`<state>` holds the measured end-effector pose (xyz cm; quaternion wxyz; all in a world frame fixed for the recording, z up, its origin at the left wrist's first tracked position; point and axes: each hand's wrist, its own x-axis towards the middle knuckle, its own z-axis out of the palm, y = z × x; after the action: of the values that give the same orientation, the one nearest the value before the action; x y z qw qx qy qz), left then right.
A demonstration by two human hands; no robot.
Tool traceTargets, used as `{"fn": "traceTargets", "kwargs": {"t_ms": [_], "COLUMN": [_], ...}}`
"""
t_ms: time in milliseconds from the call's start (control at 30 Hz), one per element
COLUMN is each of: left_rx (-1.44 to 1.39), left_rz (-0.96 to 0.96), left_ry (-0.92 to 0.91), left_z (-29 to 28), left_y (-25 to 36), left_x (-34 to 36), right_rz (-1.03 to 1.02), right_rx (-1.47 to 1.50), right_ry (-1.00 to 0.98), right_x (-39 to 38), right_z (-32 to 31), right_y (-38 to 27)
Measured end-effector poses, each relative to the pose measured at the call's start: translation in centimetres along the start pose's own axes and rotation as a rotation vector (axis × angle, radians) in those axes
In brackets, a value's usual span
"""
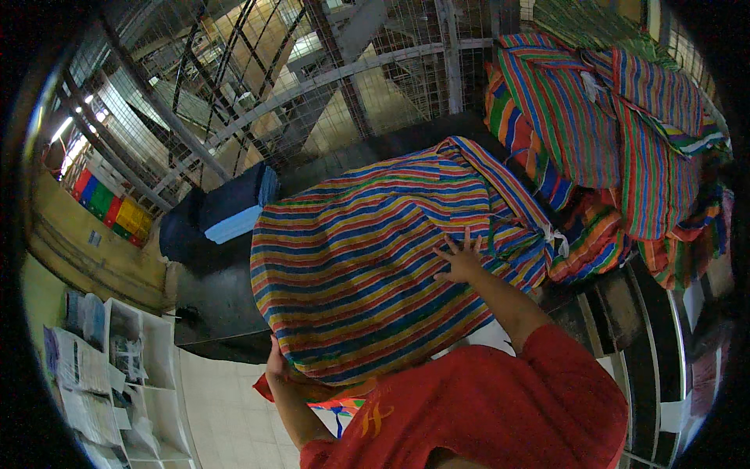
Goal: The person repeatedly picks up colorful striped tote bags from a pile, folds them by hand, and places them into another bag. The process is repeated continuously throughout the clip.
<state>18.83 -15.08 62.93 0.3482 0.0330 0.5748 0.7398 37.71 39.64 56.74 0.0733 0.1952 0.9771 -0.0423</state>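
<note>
A big, full striped sack (pixel 359 262) in blue, red, yellow and white lies across the dark table in front of me. Its narrow right end is gathered and tied with a white tie (pixel 556 238). My right hand (pixel 462 262) rests on top of it, palm down with fingers spread. At the sack's lower left corner, my left hand (pixel 276 361) grips the edge, its fingers partly hidden by the cloth. Below that corner hangs some orange-red striped fabric (pixel 312 388), close to my body.
Folded dark and light blue cloth (pixel 238 205) is stacked on the black table (pixel 215 293) at left. More striped sacks (pixel 570 117) pile up at the right. A wire mesh fence (pixel 336 86) runs behind. White shelves (pixel 160 363) with plastic-wrapped packs stand lower left.
</note>
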Motion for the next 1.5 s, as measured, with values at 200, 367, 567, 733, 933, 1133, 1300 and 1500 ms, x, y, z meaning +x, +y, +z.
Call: {"fn": "traceTargets", "kwargs": {"t_ms": [200,367,567,733,933,1133,1300,1500], "left_rx": [-0.075,0.095,0.422,0.798,1.027,0.718,1.297,1.541], "left_rz": [-0.075,0.125,0.269,0.273,0.508,0.594,1.139,0.518], "left_ry": [-0.005,-0.253,-0.631,-0.817,-0.868,-0.916,-0.239,-0.428], "left_z": [0.6,18.2,47.7,58.4,59.6,59.4,50.3,42.9], "left_y": [5.2,19.1,16.8,-2.7,-16.5,-9.7,-5.4,-11.3], "left_x": [0.3,4.3,15.8,23.9,25.2,19.6,17.4,16.5], "right_rz": [-0.085,-0.082,-0.094,-0.273,-0.022,1.177,0.742,0.507], "right_rx": [0.007,-0.019,0.109,0.218,0.194,1.844,2.445,2.022], "right_ry": [0.029,0.170,-0.003,0.148,0.338,0.258,-0.021,0.538], "right_x": [0.8,1.3,-2.1,-8.1,-22.3,-28.9,-25.8,-24.3], "right_z": [1.7,3.0,-2.2,-1.4,2.9,13.4,12.9,1.7], "right_y": [-1.4,-0.6,1.4,3.9,10.7,12.7,12.0,10.4]}}
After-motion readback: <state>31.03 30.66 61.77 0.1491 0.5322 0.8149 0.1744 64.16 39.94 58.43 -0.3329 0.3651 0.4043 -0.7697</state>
